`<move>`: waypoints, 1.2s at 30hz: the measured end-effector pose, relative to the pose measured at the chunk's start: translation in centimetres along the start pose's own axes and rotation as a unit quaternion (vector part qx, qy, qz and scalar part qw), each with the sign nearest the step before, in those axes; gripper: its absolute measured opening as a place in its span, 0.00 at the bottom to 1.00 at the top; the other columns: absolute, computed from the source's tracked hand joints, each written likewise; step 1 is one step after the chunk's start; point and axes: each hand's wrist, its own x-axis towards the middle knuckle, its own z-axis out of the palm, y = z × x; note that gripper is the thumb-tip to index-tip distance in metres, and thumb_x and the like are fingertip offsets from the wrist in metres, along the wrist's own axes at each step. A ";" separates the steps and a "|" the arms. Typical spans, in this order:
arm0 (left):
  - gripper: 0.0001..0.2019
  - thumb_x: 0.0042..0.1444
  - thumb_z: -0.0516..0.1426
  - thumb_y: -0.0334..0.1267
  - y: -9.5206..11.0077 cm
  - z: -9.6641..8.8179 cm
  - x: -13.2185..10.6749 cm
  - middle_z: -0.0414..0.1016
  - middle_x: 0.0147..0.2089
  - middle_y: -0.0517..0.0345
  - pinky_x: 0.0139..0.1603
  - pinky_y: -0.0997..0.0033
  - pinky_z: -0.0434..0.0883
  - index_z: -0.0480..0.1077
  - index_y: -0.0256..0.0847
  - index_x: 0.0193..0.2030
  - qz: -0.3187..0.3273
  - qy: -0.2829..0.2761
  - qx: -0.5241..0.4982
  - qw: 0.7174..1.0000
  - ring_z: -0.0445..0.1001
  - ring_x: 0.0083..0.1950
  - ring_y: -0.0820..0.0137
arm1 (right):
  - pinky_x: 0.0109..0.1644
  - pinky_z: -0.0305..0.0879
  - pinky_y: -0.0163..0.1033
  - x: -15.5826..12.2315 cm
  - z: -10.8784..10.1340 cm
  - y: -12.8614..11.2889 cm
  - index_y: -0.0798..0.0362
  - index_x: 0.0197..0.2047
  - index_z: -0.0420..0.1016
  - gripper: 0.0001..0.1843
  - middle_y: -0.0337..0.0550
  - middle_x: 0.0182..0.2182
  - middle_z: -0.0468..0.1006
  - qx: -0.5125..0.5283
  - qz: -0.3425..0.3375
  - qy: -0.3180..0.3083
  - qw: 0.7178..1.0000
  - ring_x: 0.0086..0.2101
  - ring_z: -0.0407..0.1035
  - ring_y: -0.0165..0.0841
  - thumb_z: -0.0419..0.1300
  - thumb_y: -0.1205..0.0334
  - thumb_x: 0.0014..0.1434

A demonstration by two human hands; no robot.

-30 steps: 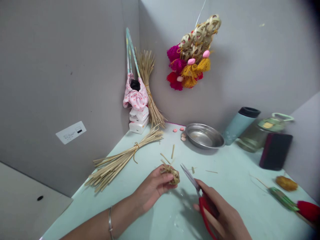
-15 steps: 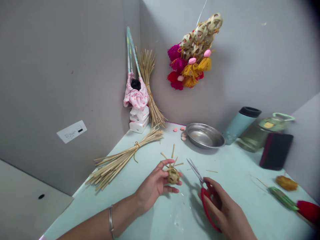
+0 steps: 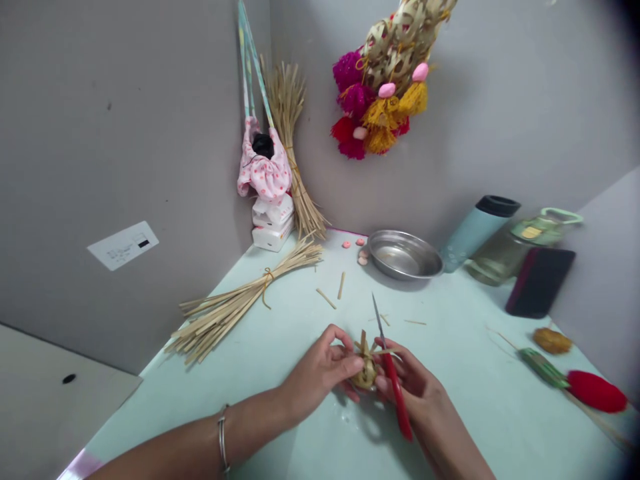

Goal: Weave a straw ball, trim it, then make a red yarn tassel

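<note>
A tied straw bundle (image 3: 240,303) lies out left on the bench (image 3: 313,450). Here's the left hand (image 3: 317,370), fingers pinching the small woven ball (image 3: 367,377), right there between both hands, strip ends (image 3: 364,341) poking up! Alongside, red-handled scissors (image 3: 397,400), grasped in the fingers of the right hand (image 3: 423,393); far right, a red tassel-like piece (image 3: 597,391) lies flat.

A blue tumbler (image 3: 473,233) and green bottle (image 3: 499,251) stand near an upright dark phone (image 3: 541,283).
</note>
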 end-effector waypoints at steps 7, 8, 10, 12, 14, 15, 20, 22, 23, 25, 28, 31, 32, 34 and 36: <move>0.20 0.51 0.65 0.47 0.6 0.0 -0.3 0.68 0.39 0.58 0.41 0.62 0.75 0.60 0.39 0.39 -0.010 -0.023 -0.019 1.000 0.73 0.40 0.70 | 0.47 0.72 0.42 -0.2 0.6 -0.2 0.49 0.53 0.72 0.35 0.48 0.42 0.83 0.020 0.002 0.031 0.999 0.44 0.77 0.44 0.76 0.53 0.42; 0.20 0.50 0.65 0.46 0.6 0.0 -0.3 0.68 0.39 0.58 0.42 0.62 0.75 0.60 0.39 0.39 -0.012 -0.025 -0.023 0.999 0.73 0.39 0.70 | 0.47 0.72 0.42 -0.2 0.7 -0.1 0.49 0.53 0.72 0.35 0.47 0.42 0.83 0.021 0.001 0.031 0.999 0.44 0.77 0.44 0.76 0.53 0.42; 0.20 0.50 0.66 0.45 0.6 -0.1 -0.3 0.67 0.39 0.59 0.42 0.62 0.74 0.60 0.39 0.38 -0.015 -0.027 -0.027 0.999 0.73 0.39 0.71 | 0.48 0.71 0.43 -0.2 0.8 0.0 0.49 0.53 0.73 0.35 0.47 0.41 0.83 0.030 -0.005 0.035 0.999 0.43 0.76 0.44 0.76 0.52 0.42; 0.20 0.49 0.66 0.44 0.6 -0.1 -0.3 0.68 0.39 0.59 0.41 0.62 0.74 0.60 0.38 0.38 -0.019 -0.025 -0.026 0.999 0.72 0.38 0.71 | 0.48 0.71 0.44 -0.3 0.9 0.1 0.48 0.53 0.73 0.35 0.47 0.42 0.83 0.037 -0.008 0.040 0.998 0.44 0.76 0.44 0.76 0.52 0.41; 0.20 0.49 0.66 0.43 0.6 -0.1 -0.3 0.68 0.40 0.58 0.41 0.63 0.74 0.60 0.38 0.38 -0.022 -0.023 -0.024 0.999 0.72 0.39 0.70 | 0.48 0.71 0.44 -0.3 0.9 0.1 0.48 0.54 0.72 0.36 0.47 0.42 0.82 0.039 -0.004 0.039 0.998 0.43 0.76 0.43 0.76 0.52 0.42; 0.20 0.48 0.67 0.42 0.7 -0.1 -0.3 0.68 0.40 0.58 0.41 0.63 0.74 0.60 0.38 0.38 -0.023 -0.021 -0.024 0.999 0.72 0.40 0.70 | 0.47 0.71 0.43 -0.3 0.9 0.1 0.48 0.54 0.72 0.36 0.47 0.43 0.82 0.039 -0.001 0.034 0.999 0.44 0.76 0.43 0.76 0.52 0.43; 0.18 0.49 0.66 0.41 0.7 -0.1 -0.3 0.68 0.40 0.58 0.42 0.61 0.74 0.61 0.39 0.39 -0.022 -0.020 -0.018 0.999 0.71 0.41 0.69 | 0.48 0.71 0.42 -0.7 0.9 -0.2 0.48 0.55 0.70 0.37 0.46 0.44 0.82 0.021 0.008 0.020 1.000 0.45 0.75 0.42 0.76 0.56 0.42; 0.18 0.49 0.66 0.41 0.6 -0.1 -0.3 0.69 0.40 0.57 0.43 0.59 0.73 0.62 0.39 0.38 -0.021 -0.023 -0.011 0.999 0.71 0.41 0.68 | 0.47 0.71 0.41 -0.8 1.1 -0.3 0.48 0.55 0.70 0.37 0.46 0.43 0.82 0.005 -0.006 0.041 0.999 0.44 0.75 0.42 0.76 0.55 0.42; 0.18 0.49 0.66 0.42 0.5 -0.2 -0.3 0.69 0.40 0.56 0.44 0.59 0.73 0.61 0.38 0.38 -0.019 -0.024 -0.006 1.000 0.72 0.42 0.68 | 0.47 0.71 0.40 -0.9 1.2 -0.4 0.48 0.55 0.70 0.37 0.45 0.43 0.82 -0.004 -0.014 0.051 0.999 0.43 0.76 0.41 0.76 0.55 0.43; 0.18 0.50 0.65 0.42 0.3 -0.2 -0.3 0.69 0.40 0.55 0.46 0.57 0.72 0.61 0.39 0.38 -0.013 -0.027 0.001 1.000 0.72 0.42 0.67 | 0.45 0.72 0.39 -1.0 1.5 -0.4 0.49 0.55 0.70 0.36 0.45 0.43 0.82 -0.020 -0.027 0.070 0.997 0.42 0.76 0.40 0.75 0.55 0.43; 0.18 0.51 0.64 0.43 0.3 0.0 -0.4 0.70 0.40 0.54 0.49 0.58 0.69 0.60 0.39 0.39 0.005 -0.031 0.012 0.999 0.71 0.43 0.67 | 0.44 0.73 0.38 -1.0 1.6 -0.4 0.49 0.55 0.69 0.36 0.46 0.43 0.83 -0.037 -0.033 0.072 0.996 0.42 0.77 0.41 0.75 0.57 0.43; 0.19 0.52 0.65 0.43 0.5 0.2 -0.6 0.70 0.40 0.54 0.49 0.63 0.66 0.60 0.39 0.40 0.025 -0.029 0.043 0.998 0.69 0.43 0.68 | 0.42 0.74 0.39 -1.0 1.5 -0.4 0.50 0.54 0.70 0.34 0.49 0.45 0.82 -0.050 -0.051 0.079 0.994 0.43 0.77 0.42 0.74 0.56 0.44; 0.19 0.51 0.65 0.43 0.5 0.3 -0.7 0.70 0.40 0.54 0.48 0.64 0.65 0.60 0.39 0.40 0.029 -0.026 0.052 0.998 0.69 0.43 0.69 | 0.42 0.74 0.39 -1.0 1.4 -0.4 0.50 0.54 0.70 0.34 0.49 0.46 0.82 -0.053 -0.055 0.080 0.994 0.43 0.77 0.42 0.73 0.55 0.45; 0.19 0.51 0.65 0.44 0.5 0.4 -0.7 0.70 0.40 0.54 0.47 0.64 0.65 0.60 0.39 0.40 0.028 -0.021 0.060 0.998 0.69 0.43 0.69 | 0.41 0.75 0.39 -1.0 1.3 -0.3 0.50 0.55 0.69 0.33 0.50 0.47 0.82 -0.060 -0.055 0.075 0.994 0.44 0.77 0.43 0.72 0.53 0.47; 0.20 0.50 0.65 0.46 0.5 0.4 -0.7 0.71 0.40 0.53 0.47 0.63 0.65 0.60 0.39 0.40 0.020 -0.019 0.059 0.998 0.69 0.42 0.68 | 0.41 0.75 0.40 -1.0 1.1 -0.3 0.50 0.56 0.68 0.33 0.50 0.47 0.81 -0.068 -0.047 0.062 0.995 0.44 0.77 0.43 0.72 0.53 0.48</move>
